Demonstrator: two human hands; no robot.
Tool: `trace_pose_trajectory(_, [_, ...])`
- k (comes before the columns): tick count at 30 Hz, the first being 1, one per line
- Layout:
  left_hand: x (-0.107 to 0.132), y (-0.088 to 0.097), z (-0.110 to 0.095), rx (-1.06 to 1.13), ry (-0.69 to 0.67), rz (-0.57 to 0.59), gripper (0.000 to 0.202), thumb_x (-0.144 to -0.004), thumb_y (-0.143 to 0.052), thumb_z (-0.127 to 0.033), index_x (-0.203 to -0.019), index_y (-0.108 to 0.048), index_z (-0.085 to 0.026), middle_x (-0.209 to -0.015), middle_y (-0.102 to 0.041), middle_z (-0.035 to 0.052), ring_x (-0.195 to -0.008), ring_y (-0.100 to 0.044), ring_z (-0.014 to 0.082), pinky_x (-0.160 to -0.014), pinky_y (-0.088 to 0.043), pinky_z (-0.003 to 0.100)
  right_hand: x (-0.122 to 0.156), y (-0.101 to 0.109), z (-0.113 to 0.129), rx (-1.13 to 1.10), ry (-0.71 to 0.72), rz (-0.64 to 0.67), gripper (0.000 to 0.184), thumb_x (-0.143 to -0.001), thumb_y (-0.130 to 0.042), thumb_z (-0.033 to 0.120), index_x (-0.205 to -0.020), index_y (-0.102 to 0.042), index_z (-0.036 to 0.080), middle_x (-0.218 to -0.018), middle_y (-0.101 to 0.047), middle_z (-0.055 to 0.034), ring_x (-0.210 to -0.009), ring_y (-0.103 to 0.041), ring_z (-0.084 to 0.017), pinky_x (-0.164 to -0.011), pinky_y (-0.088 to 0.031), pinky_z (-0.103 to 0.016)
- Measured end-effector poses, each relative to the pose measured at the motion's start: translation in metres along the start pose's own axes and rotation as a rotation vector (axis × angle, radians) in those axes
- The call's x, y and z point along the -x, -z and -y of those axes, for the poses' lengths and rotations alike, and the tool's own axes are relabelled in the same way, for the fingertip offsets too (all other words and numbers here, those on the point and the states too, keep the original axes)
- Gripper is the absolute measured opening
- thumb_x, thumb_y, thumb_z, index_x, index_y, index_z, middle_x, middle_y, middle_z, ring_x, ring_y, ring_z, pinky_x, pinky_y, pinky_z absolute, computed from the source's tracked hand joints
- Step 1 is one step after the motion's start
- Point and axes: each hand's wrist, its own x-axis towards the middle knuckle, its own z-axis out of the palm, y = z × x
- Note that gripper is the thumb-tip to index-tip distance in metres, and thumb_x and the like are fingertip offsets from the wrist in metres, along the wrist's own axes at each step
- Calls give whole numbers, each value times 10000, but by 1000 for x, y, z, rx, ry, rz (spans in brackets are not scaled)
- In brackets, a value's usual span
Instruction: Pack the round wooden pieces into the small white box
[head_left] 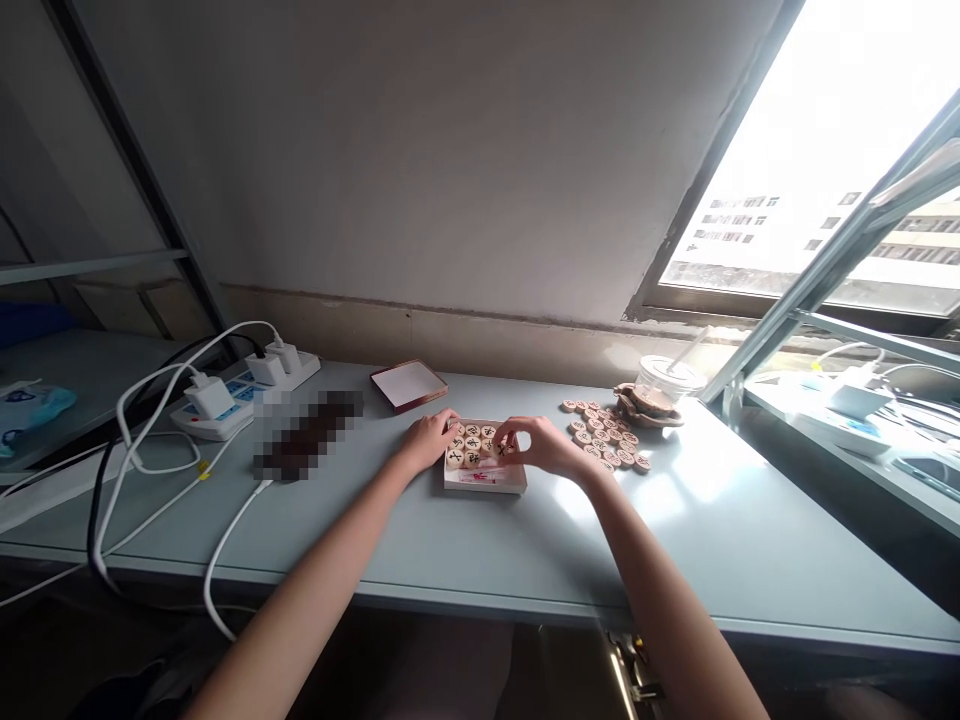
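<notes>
A shallow open box (486,489) sits on the desk, partly filled with rows of round wooden Chinese chess pieces (472,459) marked with dark characters. A strip of the box bottom nearest me shows a printed lining with red marks. My left hand (430,441) grips the box at its far left corner, fingers closed over the edge. Over the right side of the box, my right hand (541,446) pinches one Chinese chess piece (501,450) between thumb and finger, at the end of a row. To the right of the box lies a loose group of more pieces (602,437).
Behind the box lies an open lid (409,385). A lidded clear cup with a straw (664,378) stands in a brown carved holder (646,408) at the back right. On the left are a power strip (225,408), white cables (142,440) and a blurred dark object (307,437).
</notes>
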Motion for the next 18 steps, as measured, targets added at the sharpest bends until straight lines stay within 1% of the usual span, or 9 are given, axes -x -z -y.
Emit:
trace_pose_trajectory(4, [0, 1, -1, 19, -2, -6, 271, -858, -403, -306, -1033, -581, -200, -926, -674, 66, -867, -606, 219, -705, -423, 266, -1, -8, 12, 157, 66, 49, 176, -702, -681, 278, -876, -666, 260, -970, -612, -17, -843, -563, -147, -763, -398, -258])
trace_pose_trajectory(6, [1, 2, -2, 25, 5, 2, 273, -860, -401, -322, -1032, -580, -207, -904, -676, 55, -851, -608, 212, -700, -427, 261, -1, -9, 15, 247, 63, 55, 187, -705, -673, 254, -891, -658, 274, -972, -620, -13, -852, -563, -152, -786, -379, -276])
trace_pose_trajectory(10, [1, 2, -2, 22, 1, 4, 285, -867, -389, -358, -1022, -581, -216, -874, -678, 44, -838, -610, 210, -695, -427, 262, 1, -6, 17, 359, -17, 4, 193, -709, -653, 248, -896, -613, 230, -849, -644, -11, -737, -560, -148, -746, -362, -278])
trace_pose_trajectory(12, [1, 2, -2, 22, -6, 1, 292, -868, -386, -371, -1017, -581, -213, -870, -677, 45, -835, -611, 212, -692, -426, 265, 2, -5, 17, 391, -17, -5, 134, -718, -642, 261, -839, -608, 214, -793, -643, -6, -690, -549, -140, -727, -353, -269])
trace_pose_trajectory(14, [1, 2, -2, 19, -11, 6, 304, -873, -374, -384, -1016, -580, -212, -834, -676, 42, -801, -613, 209, -676, -423, 266, 2, -5, 17, 414, 4, 14, 41, -744, -612, 250, -749, -615, 209, -735, -644, -2, -658, -542, -134, -716, -343, -262])
trace_pose_trajectory(16, [1, 1, -1, 12, -14, 8, 312, -875, -367, -388, -1022, -577, -211, -814, -673, 39, -775, -611, 207, -663, -421, 267, 2, -6, 16, 435, 11, 27, 90, -763, -584, 233, -688, -625, 206, -678, -645, -2, -626, -535, -131, -707, -338, -258])
trace_pose_trajectory(18, [1, 1, -1, 6, -8, 8, 306, -873, -374, -383, -1031, -572, -212, -835, -674, 41, -780, -611, 208, -666, -421, 270, 2, -7, 15, 460, 8, 18, 114, -763, -577, 224, -672, -642, 206, -642, -647, -6, -600, -528, -129, -715, -337, -258])
